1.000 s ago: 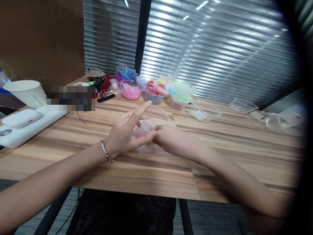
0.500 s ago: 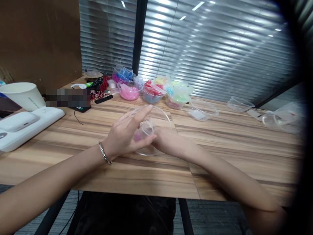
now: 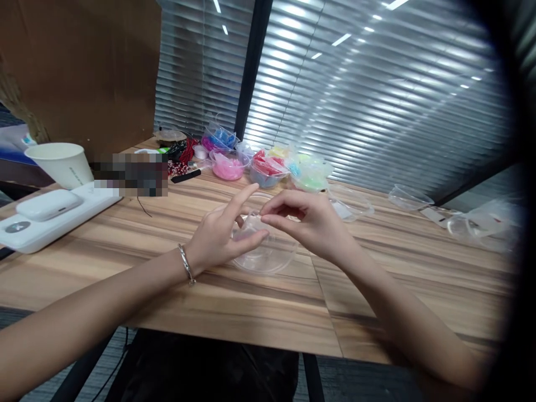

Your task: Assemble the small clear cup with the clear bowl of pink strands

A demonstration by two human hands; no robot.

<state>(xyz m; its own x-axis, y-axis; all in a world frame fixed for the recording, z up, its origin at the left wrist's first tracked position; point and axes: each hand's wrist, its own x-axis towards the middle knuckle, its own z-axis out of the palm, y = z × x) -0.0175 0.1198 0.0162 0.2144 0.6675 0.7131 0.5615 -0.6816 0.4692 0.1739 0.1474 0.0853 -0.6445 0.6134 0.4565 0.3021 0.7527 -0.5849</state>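
Both my hands meet above a clear round plastic dish (image 3: 266,264) on the wooden table. My left hand (image 3: 221,231) comes in from the left, its index finger and thumb apart and its other fingers curled. A small clear plastic piece (image 3: 252,223) shows within its grasp; its exact kind is unclear. My right hand (image 3: 304,220) is closed in a pinch, thumb and index fingertips together just beside that piece. Whatever lies between those fingertips is too small to make out. The dish is partly hidden behind both hands.
Along the back stand clear tubs with pink (image 3: 228,167), red (image 3: 268,164) and pale green (image 3: 312,176) contents. Clear containers (image 3: 408,196) sit at the right. A paper cup (image 3: 62,164) and white power bank (image 3: 62,215) are at the left, near a cardboard panel (image 3: 92,78).
My right hand has risen out of the dish area, from behind my left thumb to a pinch above the dish. My left hand stays nearly in place. The view has tilted slightly.
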